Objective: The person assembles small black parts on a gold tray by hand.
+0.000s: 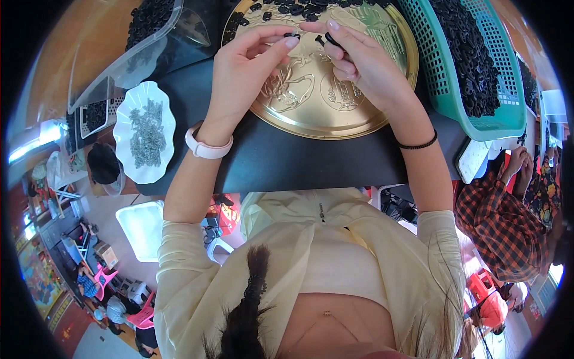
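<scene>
Above the round gold tray (305,122), my left hand (248,66) pinches a small black piece (291,35) between thumb and fingertips. Across a short gap, my right hand (371,66) is closed on another small black part (333,40), with a second dark end showing beside it. Fingers cover much of these parts, so their exact kind cannot be made out. Several similar loose black pieces (296,9) lie on the tray's far side. A white scalloped dish (123,116) left of my left forearm holds a heap of tiny clear-grey pieces (147,133).
At the right, a green perforated basket (439,78) is filled with black parts. A clear plastic bin (113,75) with more black parts stands at the far left. A white phone-like slab (473,160) lies by the basket. Someone in a checked shirt (502,224) sits on my right.
</scene>
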A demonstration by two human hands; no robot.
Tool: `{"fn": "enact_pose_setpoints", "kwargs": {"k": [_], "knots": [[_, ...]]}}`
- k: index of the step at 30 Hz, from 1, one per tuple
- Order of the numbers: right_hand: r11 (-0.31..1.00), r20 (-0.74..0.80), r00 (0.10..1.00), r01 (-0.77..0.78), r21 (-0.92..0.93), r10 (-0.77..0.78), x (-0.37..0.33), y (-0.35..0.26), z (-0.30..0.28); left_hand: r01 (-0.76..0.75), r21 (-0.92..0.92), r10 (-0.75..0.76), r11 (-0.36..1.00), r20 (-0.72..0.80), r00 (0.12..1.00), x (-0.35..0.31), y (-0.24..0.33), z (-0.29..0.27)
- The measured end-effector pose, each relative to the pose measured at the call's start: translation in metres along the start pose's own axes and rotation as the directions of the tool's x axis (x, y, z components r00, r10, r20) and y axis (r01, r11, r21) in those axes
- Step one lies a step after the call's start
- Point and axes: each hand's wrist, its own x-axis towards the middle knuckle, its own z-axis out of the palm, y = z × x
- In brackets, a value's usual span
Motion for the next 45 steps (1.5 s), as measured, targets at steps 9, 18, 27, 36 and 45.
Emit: {"fn": "enact_pose_setpoints", "kwargs": {"k": [9,18,27,36,45], "knots": [[0.993,-0.035,0.999,0.0,0.115,0.004,0.002,-0.003,0.001,0.034,-0.078,-0.031,0.996,0.036,0.999,-0.002,0.002,0.003],[0.994,-0.172,0.983,0.055,-0.091,-0.07,-0.001,-0.005,0.011,-0.049,-0.115,0.044,0.992,-0.051,0.998,-0.003,0.005,0.003],[0.995,-0.169,0.982,0.09,0.03,-0.084,0.001,0.002,0.009,0.043,-0.161,-0.048,0.986,-0.028,0.998,-0.004,0.003,0.005],[0.989,-0.191,0.972,0.122,-0.084,-0.137,0.0,0.001,0.013,0.037,-0.206,-0.046,0.978,-0.04,0.998,-0.004,-0.001,0.004],[0.976,-0.241,0.948,0.182,-0.122,-0.207,0.002,0.009,0.019,0.067,-0.189,-0.076,0.98,-0.038,0.996,-0.007,-0.001,0.01]]}}
